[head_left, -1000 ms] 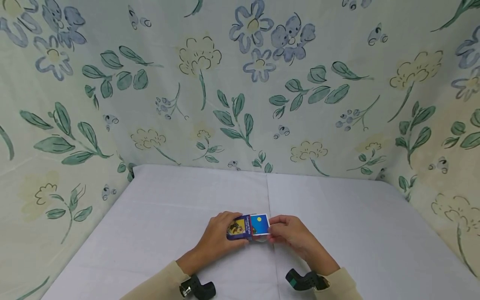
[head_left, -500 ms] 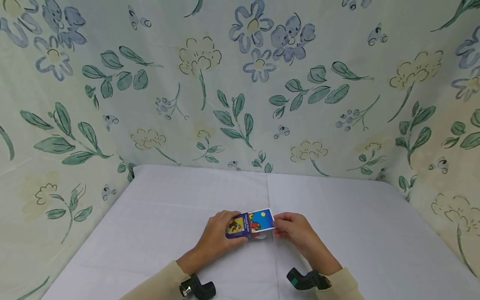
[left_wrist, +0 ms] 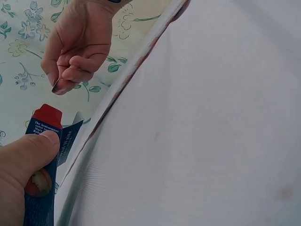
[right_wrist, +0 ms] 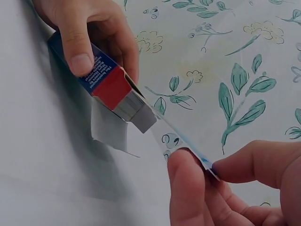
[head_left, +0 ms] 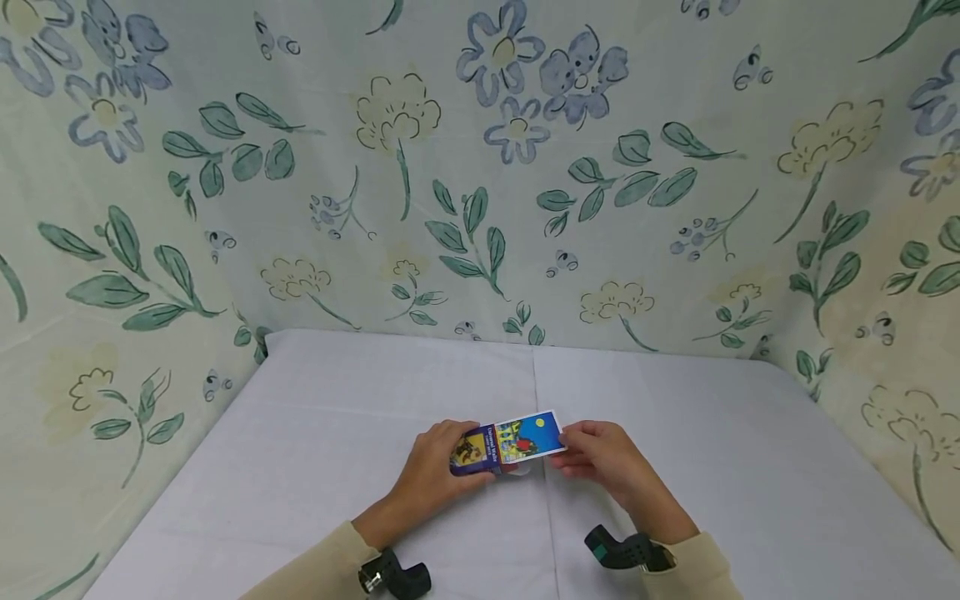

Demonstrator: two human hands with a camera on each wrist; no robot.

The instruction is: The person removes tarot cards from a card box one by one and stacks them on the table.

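My left hand (head_left: 431, 468) grips a small blue card box (head_left: 471, 451) with a yellow picture on its face. At its right end the box is open, its flap (right_wrist: 109, 125) hanging loose in the right wrist view. A blue picture card (head_left: 529, 437) with a white border sticks well out of this end, tilted up to the right. Thumb and fingers of my right hand (head_left: 611, 467) pinch the card's outer edge. Seen from the left wrist, my left thumb (left_wrist: 35, 149) lies along the box, and the card shows only as a thin edge at the right fingertips.
Both hands are over a table with a white cloth (head_left: 360, 392), a crease running down its middle. Floral fabric (head_left: 420, 250) rises behind it and along both sides. Black wrist cameras (head_left: 626, 550) sit at both cuffs.
My right hand has moved right and slightly up, drawing the card farther out of the box and tilting it. My left hand and the box have hardly moved.
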